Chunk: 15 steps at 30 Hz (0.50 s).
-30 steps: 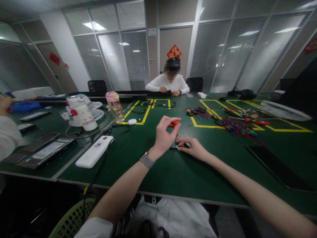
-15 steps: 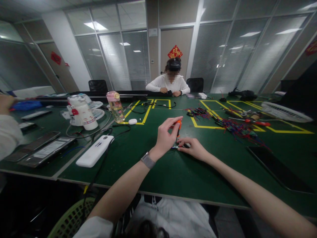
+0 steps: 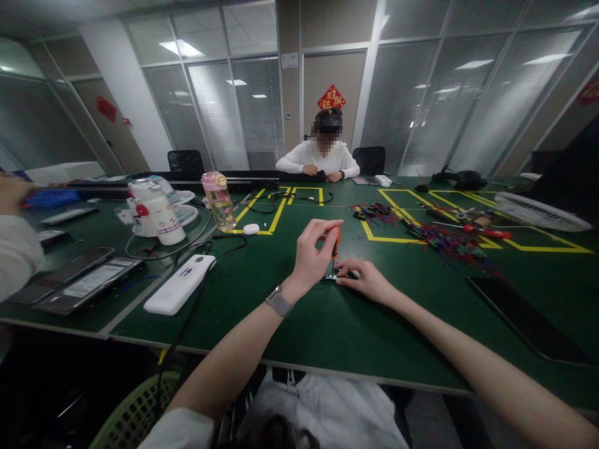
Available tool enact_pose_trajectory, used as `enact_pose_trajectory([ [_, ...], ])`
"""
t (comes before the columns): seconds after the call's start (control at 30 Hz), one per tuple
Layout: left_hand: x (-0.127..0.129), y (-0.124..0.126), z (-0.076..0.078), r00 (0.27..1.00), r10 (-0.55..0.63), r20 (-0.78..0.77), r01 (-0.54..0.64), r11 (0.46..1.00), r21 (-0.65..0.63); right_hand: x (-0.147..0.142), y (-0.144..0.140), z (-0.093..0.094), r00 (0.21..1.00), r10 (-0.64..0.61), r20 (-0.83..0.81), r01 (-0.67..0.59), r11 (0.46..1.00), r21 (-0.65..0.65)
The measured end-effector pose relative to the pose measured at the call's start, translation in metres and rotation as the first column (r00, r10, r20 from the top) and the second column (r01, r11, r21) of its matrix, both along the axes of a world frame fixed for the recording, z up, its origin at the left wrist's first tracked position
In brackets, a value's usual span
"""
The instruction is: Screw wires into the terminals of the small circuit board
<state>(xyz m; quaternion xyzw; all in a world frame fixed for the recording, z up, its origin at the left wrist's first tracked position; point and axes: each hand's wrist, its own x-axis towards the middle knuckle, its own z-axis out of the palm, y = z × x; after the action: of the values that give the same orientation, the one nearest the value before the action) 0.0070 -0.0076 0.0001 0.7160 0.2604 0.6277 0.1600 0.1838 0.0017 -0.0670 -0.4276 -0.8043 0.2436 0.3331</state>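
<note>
"Left hand [image 3: 312, 252] and right hand [image 3: 367, 282] come close together out front, the left one higher. What surrounds them, biggest first?"

"A wide dark-green table [image 3: 402, 349], marked with straight strips of yellow tape [image 3: 390, 239]. Across it sits a person in a white top [image 3: 298, 157]."

"And on the tabletop?"

"Off to the right, a flat black rectangular slab [image 3: 524, 321] and, beyond it, a tangle of red and blue wires [image 3: 452, 246]. Leftward, a white rounded rectangular block with black writing [image 3: 173, 293], a clear bottle with a pink lid [image 3: 219, 209] behind it and, near the bottle, a small white rounded case [image 3: 251, 229]."

"What do the hands have?"

"The left curls thumb and fingers around an orange-handled screwdriver with a thin dark shaft [image 3: 336, 246], nearly upright. The right's bent fingertips, slightly parted, are at the edge of a small flat circuit board [image 3: 329, 277]; I can't tell whether they pinch it."

"Where's that board?"

"On the table between the hands, under the shaft; whether the tip touches it is too small to tell"
</note>
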Motion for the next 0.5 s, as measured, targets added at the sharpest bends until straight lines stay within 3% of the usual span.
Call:
enact_pose_trajectory([
  [0.23,0.0011,-0.0011,-0.0017,0.994,-0.112,-0.003,0.111,0.993,-0.025,-0.0005,-0.0005,0.0,1.0,0.0,-0.002,0.0,1.0,0.004],
  [0.5,0.0023,-0.0023,-0.0001,0.998,0.055,0.031,-0.057,0.997,0.049,-0.0003,-0.001,0.0002,1.0,0.001,-0.013,-0.001,1.0,-0.008],
])
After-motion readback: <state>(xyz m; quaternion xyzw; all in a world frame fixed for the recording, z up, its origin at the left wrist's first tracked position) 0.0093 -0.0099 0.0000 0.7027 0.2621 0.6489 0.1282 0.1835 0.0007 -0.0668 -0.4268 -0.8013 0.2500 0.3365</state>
